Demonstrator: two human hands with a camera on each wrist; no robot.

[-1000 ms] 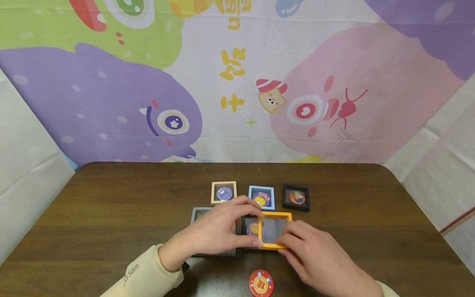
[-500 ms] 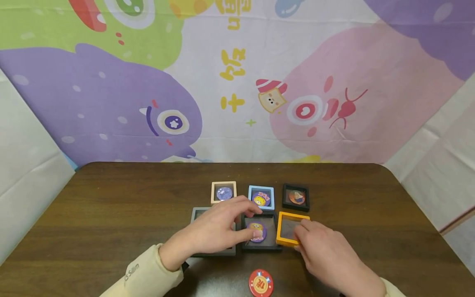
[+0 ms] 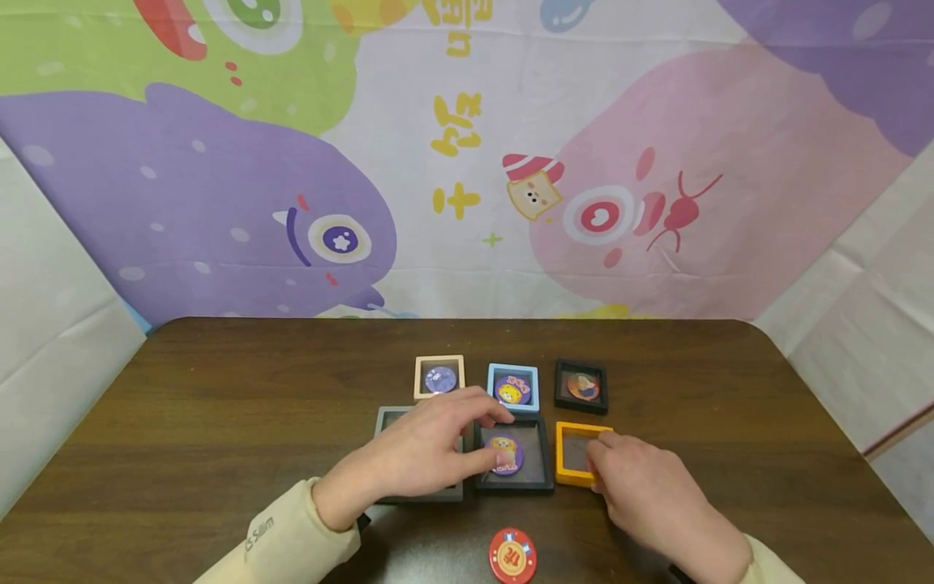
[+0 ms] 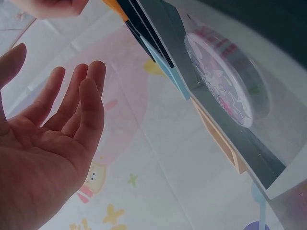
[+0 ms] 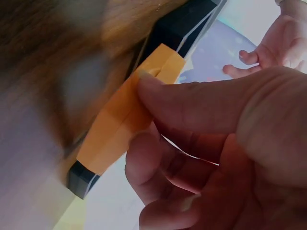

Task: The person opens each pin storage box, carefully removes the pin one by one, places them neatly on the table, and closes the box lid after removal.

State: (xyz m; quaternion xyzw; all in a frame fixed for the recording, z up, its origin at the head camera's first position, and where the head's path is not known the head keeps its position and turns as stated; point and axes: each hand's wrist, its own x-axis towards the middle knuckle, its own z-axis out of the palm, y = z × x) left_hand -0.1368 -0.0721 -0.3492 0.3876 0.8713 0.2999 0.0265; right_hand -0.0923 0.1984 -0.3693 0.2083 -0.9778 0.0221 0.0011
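My right hand (image 3: pixel 657 495) pinches the right side of a small orange frame (image 3: pixel 560 456), thumb along its outer edge in the right wrist view. No badge shows inside it. Over the larger frames hovers my left hand (image 3: pixel 419 454), fingers relaxed and apart, holding nothing. Beneath it lies a grey frame (image 3: pixel 382 423), mostly hidden in the head view; the left wrist view shows a round badge (image 4: pixel 218 81) inside it. To its right is a larger black frame (image 3: pixel 547 462) with a purple cartoon badge (image 3: pixel 516 456), partly covered by my left thumb.
Behind stand three small frames with round badges: cream (image 3: pixel 418 380), light blue (image 3: pixel 535 389) and black (image 3: pixel 559 391). A red badge (image 3: pixel 513 556) lies near the front of the brown table (image 3: pixel 255 389). A cartoon-printed cloth (image 3: pixel 467 276) rises behind the table.
The orange frame has come off the larger black frame and moved right, onto the table beside it, with my right hand. The purple badge is now uncovered. My left hand has stayed put.
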